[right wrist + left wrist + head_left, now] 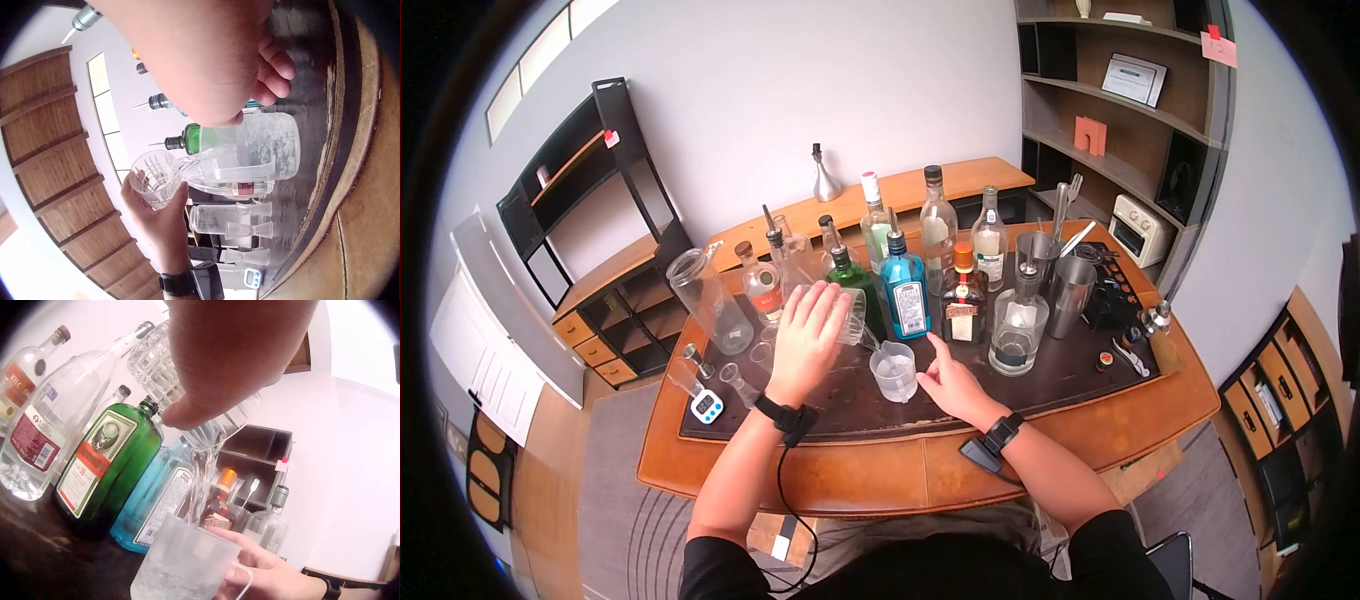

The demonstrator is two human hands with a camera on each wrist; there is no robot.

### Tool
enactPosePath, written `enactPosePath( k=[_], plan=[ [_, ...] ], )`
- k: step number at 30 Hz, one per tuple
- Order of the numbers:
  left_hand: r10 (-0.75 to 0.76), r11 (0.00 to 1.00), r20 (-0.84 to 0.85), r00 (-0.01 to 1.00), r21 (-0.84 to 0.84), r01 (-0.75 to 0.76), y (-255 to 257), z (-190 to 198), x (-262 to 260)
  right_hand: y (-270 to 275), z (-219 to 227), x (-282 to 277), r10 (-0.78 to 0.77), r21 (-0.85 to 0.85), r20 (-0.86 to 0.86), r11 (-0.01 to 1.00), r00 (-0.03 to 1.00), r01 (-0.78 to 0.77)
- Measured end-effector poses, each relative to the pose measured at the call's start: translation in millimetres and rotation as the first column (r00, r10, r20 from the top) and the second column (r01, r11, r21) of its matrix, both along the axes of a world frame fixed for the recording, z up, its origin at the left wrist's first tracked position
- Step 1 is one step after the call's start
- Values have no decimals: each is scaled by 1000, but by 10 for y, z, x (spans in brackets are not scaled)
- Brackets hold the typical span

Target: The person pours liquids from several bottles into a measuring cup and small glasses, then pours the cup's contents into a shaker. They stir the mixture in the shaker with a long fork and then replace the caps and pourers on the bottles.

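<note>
Head view, centre: my left hand (806,335) wraps clear cut-glass tumbler (854,318), tipped so liquid (201,481) falls into frosted plastic cup (894,378); my right hand (962,388) beside its handle (252,576), perhaps for steadying, grip unclear.

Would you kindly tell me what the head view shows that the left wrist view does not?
Only the head view shows the digital timer and the toaster oven. Only the left wrist view shows the stag emblem on the green bottle. Both show the left hand tipping a clear glass over the frosted jug, the right hand beside it, and the blue bottle.
</note>
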State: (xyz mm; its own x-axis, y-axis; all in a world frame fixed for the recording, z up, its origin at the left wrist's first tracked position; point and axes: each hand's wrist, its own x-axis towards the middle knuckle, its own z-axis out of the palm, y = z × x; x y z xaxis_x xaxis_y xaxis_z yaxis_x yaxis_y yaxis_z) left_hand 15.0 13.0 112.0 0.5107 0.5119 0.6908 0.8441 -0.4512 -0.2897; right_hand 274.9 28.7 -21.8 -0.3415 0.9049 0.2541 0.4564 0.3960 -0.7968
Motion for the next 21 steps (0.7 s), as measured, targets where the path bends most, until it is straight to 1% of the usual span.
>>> enactPosePath(
  k=[3,4,6,7,8,10,12,14,21],
  plan=[
    [-8,996,-169,986,91,24,24,-31,88,-2,-4,1,-1,-4,2,1000,1000,1],
    [-4,995,-167,986,94,20,18,-31,130,0,-15,5,-6,12,8,1000,1000,6],
    [-64,993,-334,940,70,92,-12,-11,190,18,-5,-6,10,38,21,999,1000,-11],
    [-79,990,-384,920,80,119,2,-37,228,21,-7,-8,0,21,14,1000,1000,-1],
    [-99,985,-406,908,87,147,26,-69,268,20,-15,-10,-9,2,9,1000,1000,9],
    [-123,979,-461,879,91,185,25,-110,315,28,-29,-18,2,17,9,1000,1000,-2],
    [-116,979,-473,873,92,179,44,-158,325,24,-29,-13,-19,0,8,1000,1000,19],
    [-133,979,-465,875,78,190,55,-154,344,34,-43,-5,-19,8,6,1000,1000,19],
    [-113,979,-463,879,97,177,55,-118,316,35,-37,-12,-14,36,5,999,1000,13]
  ],
)
